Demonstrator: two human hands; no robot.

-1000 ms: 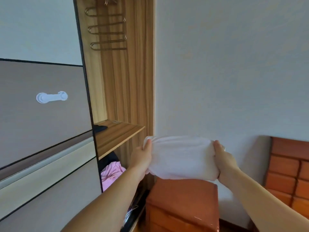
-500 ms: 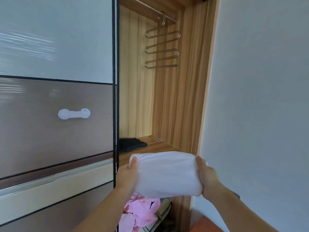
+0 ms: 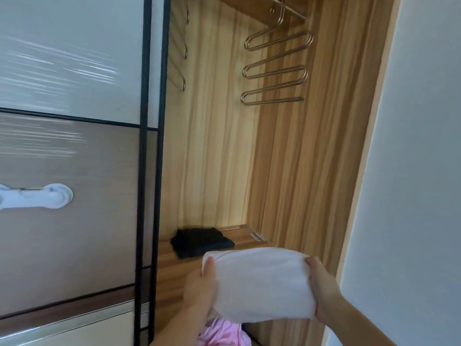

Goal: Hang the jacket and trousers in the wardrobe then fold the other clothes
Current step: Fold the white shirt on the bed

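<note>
White folded cloth [image 3: 259,283], soft and plump with rounded edges, sits low in the frame, gripped at either end by the left hand [image 3: 202,288] and right hand [image 3: 321,288] before the open wardrobe [image 3: 299,158]. A dark folded garment [image 3: 200,242] already lies on the wooden shelf [image 3: 169,270]. No jacket or trousers show on the S-shaped hanger [image 3: 275,68]; pink clothes [image 3: 223,334] below appear unfolded.

Single head-worn wide-angle view, facing forward and slightly upward into the open wardrobe [image 3: 224,146] at close range, its sliding door [image 3: 69,171] filling the left side, the wooden shelf [image 3: 172,265] low at centre, the wall [image 3: 411,171] at right, both forearms entering from the bottom edge.
</note>
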